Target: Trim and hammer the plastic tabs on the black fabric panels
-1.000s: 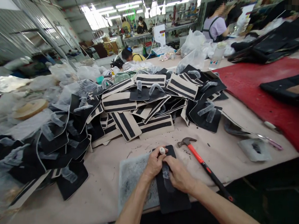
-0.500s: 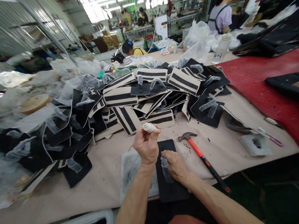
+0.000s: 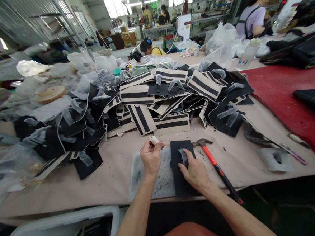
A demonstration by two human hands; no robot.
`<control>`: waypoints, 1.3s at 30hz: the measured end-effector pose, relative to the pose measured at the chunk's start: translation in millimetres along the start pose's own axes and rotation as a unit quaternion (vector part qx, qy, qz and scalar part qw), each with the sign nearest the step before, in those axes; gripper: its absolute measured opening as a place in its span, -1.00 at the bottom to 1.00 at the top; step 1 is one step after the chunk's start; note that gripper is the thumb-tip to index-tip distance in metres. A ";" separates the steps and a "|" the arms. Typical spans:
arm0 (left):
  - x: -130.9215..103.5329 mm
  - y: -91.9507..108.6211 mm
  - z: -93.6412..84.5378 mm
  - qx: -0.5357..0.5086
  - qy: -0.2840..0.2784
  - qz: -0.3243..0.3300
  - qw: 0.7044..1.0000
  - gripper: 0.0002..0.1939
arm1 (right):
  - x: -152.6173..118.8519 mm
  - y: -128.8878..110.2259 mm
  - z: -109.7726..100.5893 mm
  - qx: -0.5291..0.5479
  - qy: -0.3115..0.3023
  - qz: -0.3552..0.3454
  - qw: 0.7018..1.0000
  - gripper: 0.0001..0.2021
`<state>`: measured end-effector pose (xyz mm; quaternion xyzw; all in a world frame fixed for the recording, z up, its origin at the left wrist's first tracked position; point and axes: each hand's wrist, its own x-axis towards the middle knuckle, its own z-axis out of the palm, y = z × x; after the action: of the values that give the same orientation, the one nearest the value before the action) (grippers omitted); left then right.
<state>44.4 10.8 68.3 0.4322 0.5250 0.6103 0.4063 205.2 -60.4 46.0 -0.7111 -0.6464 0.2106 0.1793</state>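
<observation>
My left hand (image 3: 151, 159) is closed around a tool with a rounded white handle (image 3: 153, 140), held up above a pale grey slab (image 3: 155, 180). Most of the tool is hidden by the fingers, so its kind does not show. A flat black panel (image 3: 177, 146) lies along the slab's right side. My right hand (image 3: 198, 173) rests on this panel, thumb and forefinger curved around a plastic-wrapped strap (image 3: 184, 156) on its face. Just right of the panel lies a claw hammer (image 3: 211, 156) with a red and black handle.
A heap of black panels with striped undersides (image 3: 140, 118) spreads behind the hands. Clear plastic bags (image 3: 83, 60) cover the left. A white bin (image 3: 94, 214) stands at the front edge. A grey block (image 3: 274, 158) and red sheet (image 3: 281, 81) are at right. A person (image 3: 252, 20) is farther back.
The view has shifted, so the heap appears farther right. My left hand has moved left and away from the panel. The right hand's fingers have opened from lying over the wrapped strap to straddling it.
</observation>
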 end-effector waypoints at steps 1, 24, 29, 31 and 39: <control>0.2 -6.1 1.2 -0.016 -0.009 -0.015 1.000 -0.70 | -3.6 2.0 5.1 0.016 -0.010 0.012 1.000 -0.45; -2.2 -90.8 33.1 -0.085 -0.174 -0.114 0.974 -0.58 | -10.1 3.0 17.4 0.039 -0.110 0.027 0.993 -0.42; -2.0 -88.2 34.0 -0.052 -0.188 -0.093 0.976 -0.65 | -9.7 6.5 20.9 0.040 -0.112 0.028 0.993 -0.42; -3.1 -88.1 34.3 -0.034 -0.192 -0.079 0.978 -0.71 | -9.9 6.3 21.7 0.040 -0.110 0.030 0.993 -0.41; -11.3 -84.7 35.1 0.127 -0.198 0.042 0.971 -0.88 | -10.6 24.9 -0.4 0.199 -0.119 -0.022 0.973 -0.39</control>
<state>84.7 20.3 -14.3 0.6143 0.4888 0.4576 0.4174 225.5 -73.4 33.9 -0.6167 -0.6238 0.4138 0.2437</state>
